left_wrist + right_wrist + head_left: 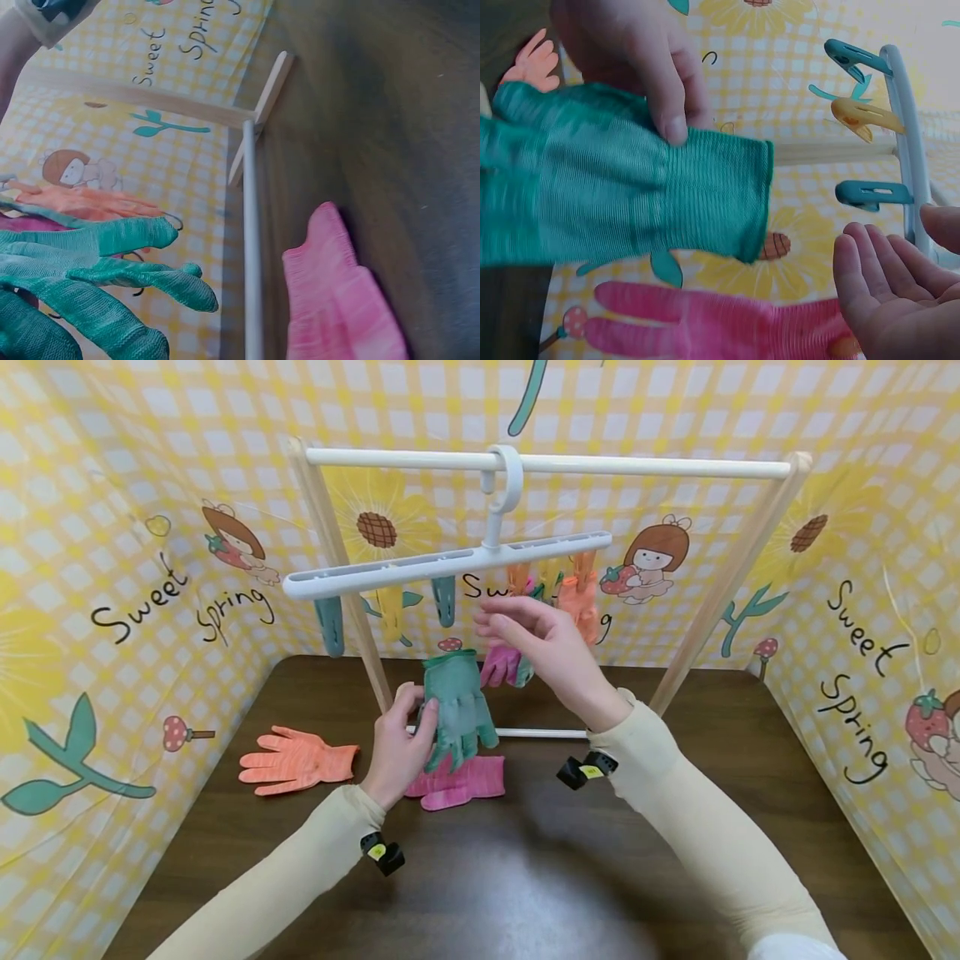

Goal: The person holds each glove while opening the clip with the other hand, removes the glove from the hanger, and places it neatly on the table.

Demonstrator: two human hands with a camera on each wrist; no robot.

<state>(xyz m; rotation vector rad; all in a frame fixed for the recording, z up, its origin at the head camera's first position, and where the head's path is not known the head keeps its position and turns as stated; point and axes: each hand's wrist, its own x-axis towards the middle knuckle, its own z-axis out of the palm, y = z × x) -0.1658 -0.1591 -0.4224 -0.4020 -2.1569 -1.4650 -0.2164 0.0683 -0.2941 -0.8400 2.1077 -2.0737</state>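
Note:
My left hand [405, 735] pinches a green knit glove [455, 706] near its side, cuff up and fingers hanging down. In the right wrist view the cuff [720, 191] faces the clips, with the left thumb over the fabric. My right hand [551, 647] is raised under the white hanger [397, 570], fingers loosely extended, holding nothing. Beside its fingertips in the right wrist view is a teal clip [874, 193]; a yellow clip [866, 116] and another teal clip [857, 58] hang farther along the bar.
An orange glove [300, 762] and a pink glove [465, 783] lie on the dark table [510, 877]. An orange glove [577, 607] and a pink glove [500, 666] hang from the hanger's right half, partly behind my right hand. The hanger tilts on the rack's white rail [652, 466].

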